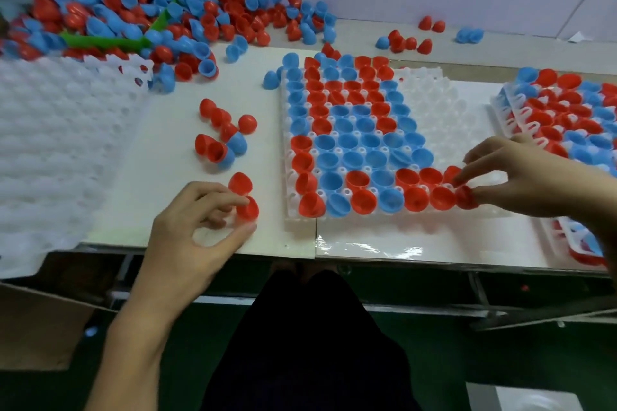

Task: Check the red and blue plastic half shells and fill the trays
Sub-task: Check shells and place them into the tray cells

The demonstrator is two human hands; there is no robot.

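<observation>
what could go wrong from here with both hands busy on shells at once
The right hand is pressing a red shell into the tray beside a full row; a careless push might pop neighbours out. The left hand pinches another red shell near the table edge, where a slip could drop it to the floor.
</observation>
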